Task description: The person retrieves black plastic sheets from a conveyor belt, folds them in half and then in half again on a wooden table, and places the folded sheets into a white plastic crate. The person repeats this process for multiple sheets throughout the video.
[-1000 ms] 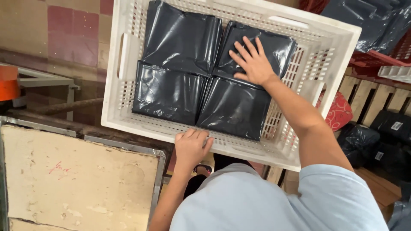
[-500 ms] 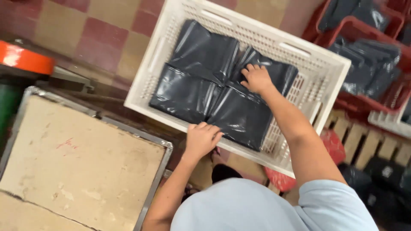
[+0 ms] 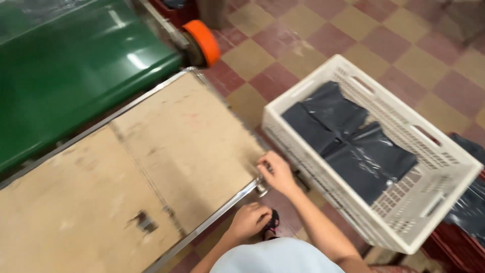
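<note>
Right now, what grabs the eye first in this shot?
The white perforated plastic crate at right on the checkered floor, holding flat dark grey plastic bags. Left of it, the worn tan table with a metal rim, where the right hand touches the corner and the left hand hangs just below. A green conveyor belt with an orange roller end runs top left.

Packing or dispatch area of a small factory or warehouse. Indicators: a green conveyor belt (image 3: 76,65) ending at an orange roller (image 3: 204,41); a metal-edged worktable (image 3: 126,177) with a worn board top; a white perforated plastic crate (image 3: 444,202) holding flat dark plastic bags (image 3: 348,139); a worn checkered tile floor (image 3: 313,35).
</note>
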